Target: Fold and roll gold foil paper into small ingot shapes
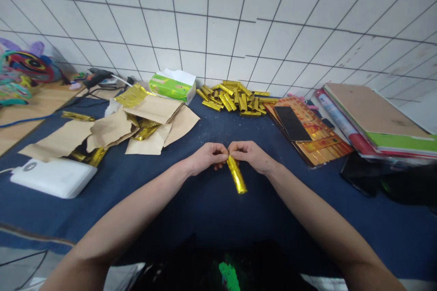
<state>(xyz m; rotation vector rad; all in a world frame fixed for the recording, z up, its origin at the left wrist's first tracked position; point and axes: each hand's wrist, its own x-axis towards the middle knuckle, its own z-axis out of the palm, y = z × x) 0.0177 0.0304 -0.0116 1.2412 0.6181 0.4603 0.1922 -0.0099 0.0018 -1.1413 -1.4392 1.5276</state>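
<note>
A rolled gold foil tube (237, 176) points toward me over the dark blue table cloth (205, 209). My left hand (206, 157) and my right hand (251, 154) meet at the tube's far end, fingers pinched closed on it. A pile of several finished gold rolls (232, 97) lies at the back of the table, beyond my hands. Torn brown paper (112, 132) with loose gold sheets under it is spread at the left.
A green tissue box (172, 85) stands at the back. A white power bank (53, 177) lies front left. A stack of gold-red printed sheets with a black phone (292, 122) on it is at the right, beside stacked folders (372, 122). White tiled wall behind.
</note>
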